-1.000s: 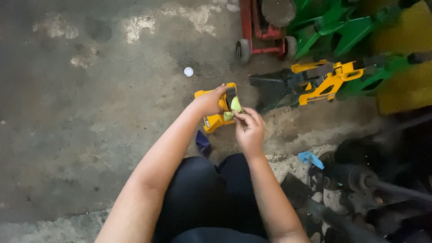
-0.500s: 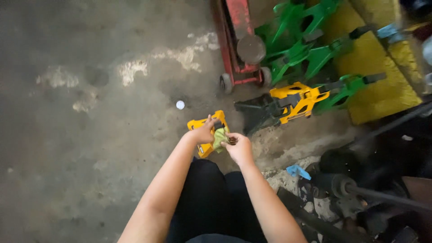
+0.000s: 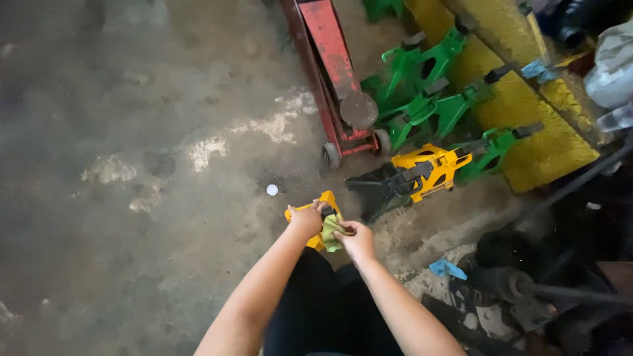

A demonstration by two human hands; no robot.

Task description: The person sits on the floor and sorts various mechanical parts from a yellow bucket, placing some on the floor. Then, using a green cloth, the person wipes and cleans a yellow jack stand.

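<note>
Left hand point(image 3: 305, 219) grips a yellow jack stand point(image 3: 318, 212); right hand point(image 3: 357, 238) presses a yellow-green cloth point(image 3: 330, 232) against it, above the concrete floor point(image 3: 132, 198).

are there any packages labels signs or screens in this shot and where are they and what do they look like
No packages, signs or screens show clearly, and no label can be made out.
Nearest candidate: a crumpled pale plastic bag or wrap, top right corner beyond the yellow curb; too blurred to tell.
The hands hold no package: left hand grips a yellow tool, right hand presses a yellow-green cloth on it.
</note>
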